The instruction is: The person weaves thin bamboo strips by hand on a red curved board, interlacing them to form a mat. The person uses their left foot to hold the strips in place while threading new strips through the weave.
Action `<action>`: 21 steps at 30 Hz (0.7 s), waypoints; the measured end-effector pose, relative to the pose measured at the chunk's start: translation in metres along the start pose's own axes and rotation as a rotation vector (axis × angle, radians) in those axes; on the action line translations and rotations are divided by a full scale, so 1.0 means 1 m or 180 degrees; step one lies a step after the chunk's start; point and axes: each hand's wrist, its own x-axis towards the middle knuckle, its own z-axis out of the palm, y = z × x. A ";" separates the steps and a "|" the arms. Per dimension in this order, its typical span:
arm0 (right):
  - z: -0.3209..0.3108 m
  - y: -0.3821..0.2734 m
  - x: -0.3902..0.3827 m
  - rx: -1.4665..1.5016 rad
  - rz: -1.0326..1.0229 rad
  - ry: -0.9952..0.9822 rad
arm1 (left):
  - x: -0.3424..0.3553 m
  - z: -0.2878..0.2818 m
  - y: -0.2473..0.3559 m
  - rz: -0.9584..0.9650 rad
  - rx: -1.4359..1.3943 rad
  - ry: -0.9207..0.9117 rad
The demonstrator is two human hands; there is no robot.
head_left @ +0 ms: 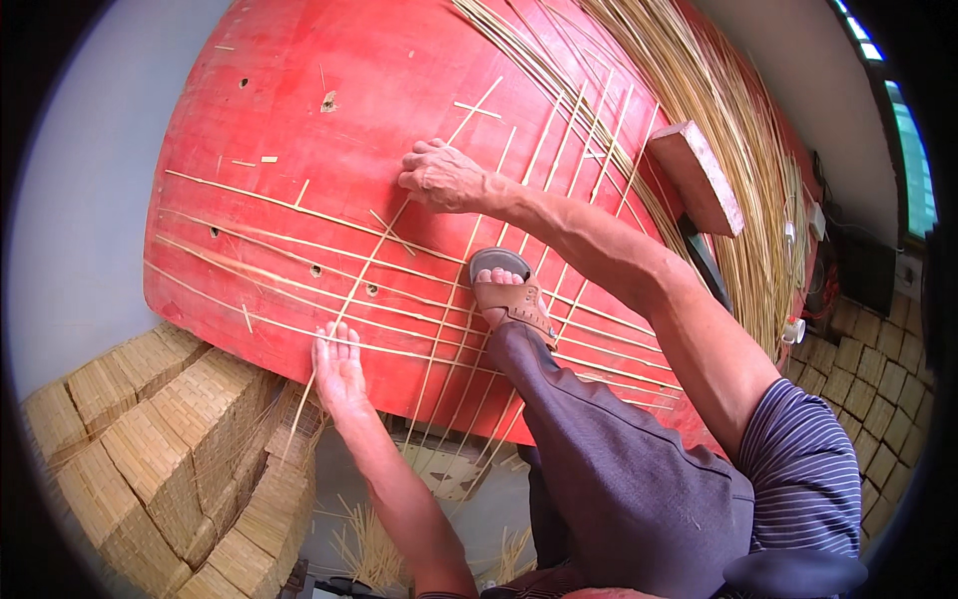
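Thin pale bamboo-like strips lie crossed in an open lattice on a red board. My right hand is closed around one long slanting strip, near its upper part. Lower left, my left hand is turned palm up with fingers stretched out. Its fingertips touch or lie close to the same strip's lower part, beside the lattice's nearest crosswise strip. My foot in a brown sandal presses on the lattice between the hands and the right side, hiding some crossings.
A reddish block sits at the right with a dark blade-like tool beside it. Long loose strips cover the board's right edge. Stacked woven bundles stand lower left, more at far right. Small holes dot the board.
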 end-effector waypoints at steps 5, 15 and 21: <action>0.004 0.007 -0.023 -0.0822 0.0712 0.0490 | -0.008 -0.015 -0.020 -0.0126 0.0158 -0.0057; -0.001 0.030 -0.035 -0.0434 0.0822 0.0714 | -0.022 -0.075 -0.022 -0.0031 0.0140 0.0179; -0.008 0.051 -0.044 -0.0549 0.0947 0.0619 | -0.025 -0.058 -0.032 -0.0296 0.0562 0.0276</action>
